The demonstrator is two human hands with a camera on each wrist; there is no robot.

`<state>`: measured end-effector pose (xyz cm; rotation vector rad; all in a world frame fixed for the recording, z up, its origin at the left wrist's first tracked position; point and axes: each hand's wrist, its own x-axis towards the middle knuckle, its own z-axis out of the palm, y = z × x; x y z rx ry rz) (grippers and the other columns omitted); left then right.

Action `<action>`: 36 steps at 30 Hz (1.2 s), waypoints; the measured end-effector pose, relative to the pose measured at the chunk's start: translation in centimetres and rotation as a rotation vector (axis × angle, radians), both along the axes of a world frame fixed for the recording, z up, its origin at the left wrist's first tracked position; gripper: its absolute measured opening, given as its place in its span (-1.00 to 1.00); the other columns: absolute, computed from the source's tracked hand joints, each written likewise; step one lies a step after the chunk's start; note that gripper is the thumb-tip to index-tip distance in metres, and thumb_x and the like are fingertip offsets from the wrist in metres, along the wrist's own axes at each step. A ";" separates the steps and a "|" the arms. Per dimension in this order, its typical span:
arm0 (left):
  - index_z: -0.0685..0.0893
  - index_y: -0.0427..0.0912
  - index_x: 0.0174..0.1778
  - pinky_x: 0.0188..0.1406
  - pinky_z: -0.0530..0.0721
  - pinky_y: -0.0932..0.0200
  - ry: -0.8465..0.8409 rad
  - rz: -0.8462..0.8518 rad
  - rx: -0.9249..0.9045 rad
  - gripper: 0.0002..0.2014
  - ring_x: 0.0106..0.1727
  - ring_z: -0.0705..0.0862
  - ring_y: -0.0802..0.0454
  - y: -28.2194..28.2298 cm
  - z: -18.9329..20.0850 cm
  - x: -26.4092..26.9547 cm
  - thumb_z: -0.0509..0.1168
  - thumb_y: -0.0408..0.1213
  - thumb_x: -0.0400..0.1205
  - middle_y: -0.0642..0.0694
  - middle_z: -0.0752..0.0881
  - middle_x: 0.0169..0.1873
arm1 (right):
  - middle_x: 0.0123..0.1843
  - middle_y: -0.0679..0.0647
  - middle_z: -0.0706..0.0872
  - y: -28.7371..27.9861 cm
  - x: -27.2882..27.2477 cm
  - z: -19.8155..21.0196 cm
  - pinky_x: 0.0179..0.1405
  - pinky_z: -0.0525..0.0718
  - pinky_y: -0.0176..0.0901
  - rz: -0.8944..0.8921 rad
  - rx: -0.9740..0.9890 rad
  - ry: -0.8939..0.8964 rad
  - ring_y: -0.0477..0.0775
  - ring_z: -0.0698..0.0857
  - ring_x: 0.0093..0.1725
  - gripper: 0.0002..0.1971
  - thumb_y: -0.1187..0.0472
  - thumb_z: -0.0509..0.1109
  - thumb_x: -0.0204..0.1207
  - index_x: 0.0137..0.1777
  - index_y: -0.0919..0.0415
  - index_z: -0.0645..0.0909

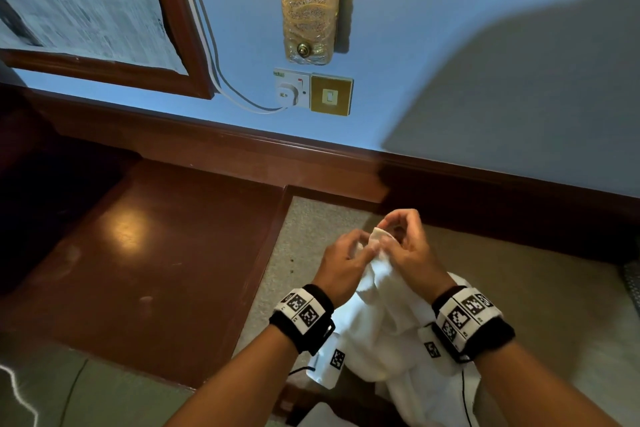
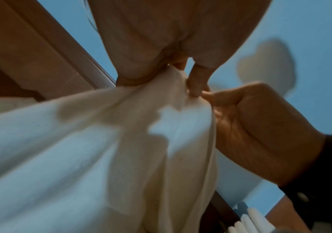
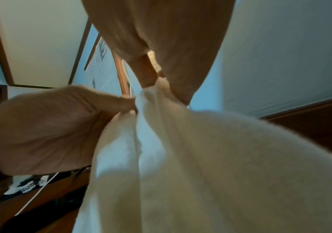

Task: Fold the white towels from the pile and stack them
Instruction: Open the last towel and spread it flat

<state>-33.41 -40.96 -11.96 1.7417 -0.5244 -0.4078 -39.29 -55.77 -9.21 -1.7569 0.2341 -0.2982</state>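
A white towel (image 1: 381, 315) hangs bunched below my two hands, lifted in the air in front of me. My left hand (image 1: 346, 258) and my right hand (image 1: 403, 239) are close together at its top and both pinch the cloth near a corner. In the left wrist view the towel (image 2: 81, 149) drapes down from my left hand (image 2: 161, 47), and my right hand (image 2: 250, 126) pinches the edge beside it. In the right wrist view the towel (image 3: 201, 157) hangs from my right hand (image 3: 171, 55), and my left hand (image 3: 51, 126) grips a fold next to it.
A dark wooden bedside table (image 1: 145, 253) stands to the left, a beige carpet (image 1: 519, 274) lies below the towel. Behind is a blue wall with a lit lamp (image 1: 308, 0), a socket with a plug (image 1: 291, 90), a switch plate (image 1: 330, 95) and a wooden skirting (image 1: 277, 149).
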 end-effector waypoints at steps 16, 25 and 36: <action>0.66 -0.04 0.34 -0.09 0.60 0.09 -0.101 -0.078 0.144 -0.64 -0.24 0.53 0.15 1.8 2.5 10.6 0.32 -0.49 0.68 -0.02 0.55 -0.21 | -0.33 0.01 0.72 -10.3 -1.5 5.5 -0.31 0.51 -0.25 -0.492 -0.596 0.311 0.01 0.67 -0.27 -0.86 0.07 0.52 0.56 -0.14 0.11 0.79; 0.69 -0.38 0.21 0.17 0.72 -0.13 -0.576 -0.092 1.097 -0.79 0.24 0.73 -0.39 5.3 9.3 18.2 0.34 -0.41 0.69 -0.41 0.71 0.21 | -0.34 0.34 0.71 -16.9 -4.7 12.9 -0.86 0.50 -0.25 -0.850 -0.174 0.304 0.13 0.64 -0.75 -0.87 0.16 0.15 0.78 0.02 0.19 0.40; 0.77 -0.45 0.04 0.03 0.71 -0.14 -0.508 0.580 0.530 -0.81 0.05 0.76 -0.45 10.5 26.9 14.3 0.31 -0.40 0.67 -0.48 0.79 0.04 | 0.30 0.37 0.65 -28.9 -13.9 24.0 0.27 0.66 0.26 -1.171 -0.164 -0.115 0.33 0.70 0.20 -0.34 -0.27 0.10 0.57 0.42 0.28 0.43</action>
